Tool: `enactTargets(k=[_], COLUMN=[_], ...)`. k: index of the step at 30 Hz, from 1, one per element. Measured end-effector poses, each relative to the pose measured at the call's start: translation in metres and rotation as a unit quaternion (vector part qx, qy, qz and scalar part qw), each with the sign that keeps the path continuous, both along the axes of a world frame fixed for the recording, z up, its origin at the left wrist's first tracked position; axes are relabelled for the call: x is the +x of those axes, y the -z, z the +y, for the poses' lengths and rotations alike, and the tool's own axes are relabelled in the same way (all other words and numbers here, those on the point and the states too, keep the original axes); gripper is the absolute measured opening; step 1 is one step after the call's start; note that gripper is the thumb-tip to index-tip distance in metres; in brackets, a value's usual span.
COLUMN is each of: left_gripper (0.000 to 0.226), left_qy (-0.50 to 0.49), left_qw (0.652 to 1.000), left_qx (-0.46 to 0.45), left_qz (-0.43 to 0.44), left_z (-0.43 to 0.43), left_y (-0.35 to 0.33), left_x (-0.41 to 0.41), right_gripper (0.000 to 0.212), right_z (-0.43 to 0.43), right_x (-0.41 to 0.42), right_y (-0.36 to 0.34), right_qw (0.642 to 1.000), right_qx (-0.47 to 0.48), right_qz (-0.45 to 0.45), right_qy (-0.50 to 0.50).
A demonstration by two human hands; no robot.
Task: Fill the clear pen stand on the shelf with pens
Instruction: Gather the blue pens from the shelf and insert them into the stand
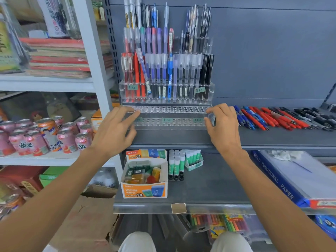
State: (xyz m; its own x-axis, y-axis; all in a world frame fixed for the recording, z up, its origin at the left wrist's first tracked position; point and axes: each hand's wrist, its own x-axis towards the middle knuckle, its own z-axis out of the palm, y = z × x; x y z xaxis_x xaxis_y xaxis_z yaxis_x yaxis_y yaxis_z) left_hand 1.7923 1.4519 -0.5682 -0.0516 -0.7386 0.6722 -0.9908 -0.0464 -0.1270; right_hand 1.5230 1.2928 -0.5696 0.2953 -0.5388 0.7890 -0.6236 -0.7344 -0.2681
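Clear pen stand [169,115] between left hand [116,131] and right hand [222,128]

Grey shelf [272,137]: metal, matt paint, smooth. On it the clear pen stand [171,110] is see-thru plastic, prob. acrylic, glossy & smooth, tiers perforated w/ round holes. The loose pens [272,117] have plastic barrels in red/blue/black w/ a slight shine. The drink cans [45,137] are metal, w/ glossy printed sides & shiny tops. The display box [145,191] is printed card, semi-gloss. The paper ream [283,180] has a glossy wrap. The brown cardboard [87,215] is matt, rough, torn.
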Motion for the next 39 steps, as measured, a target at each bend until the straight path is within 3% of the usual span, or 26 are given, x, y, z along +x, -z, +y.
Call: enactTargets(k=[13,17,20,27,39], left_gripper=[0.049,0.049,0.044,0.044,0.046], left_qy=[-0.004,0.047,0.107,0.190,0.208], left_qw=[0.998,0.994,0.987,0.953,0.916], left_qx=[0.045,0.071,0.098,0.206,0.289], left_qz=[0.045,0.064,0.072,0.111,0.183], left_z=[0.002,-0.009,-0.024,-0.056,-0.105], left_y=[-0.014,-0.023,-0.032,-0.053,-0.058], left_x=[-0.015,-0.044,-0.079,-0.173,-0.258], right_gripper=[0.020,0.020,0.027,0.057,0.061], right_z=[0.002,0.015,0.016,0.024,0.015], right_x=[-0.012,-0.031,-0.049,-0.100,-0.215], right_y=[-0.001,-0.004,-0.010,-0.026,-0.041], right_qw=[0.998,0.997,0.992,0.963,0.911], right_qx=[0.024,0.033,0.106,0.207,0.312], right_qz=[-0.021,-0.018,0.040,0.167,0.202], right_qy=[-0.054,-0.061,-0.052,0.052,0.181])
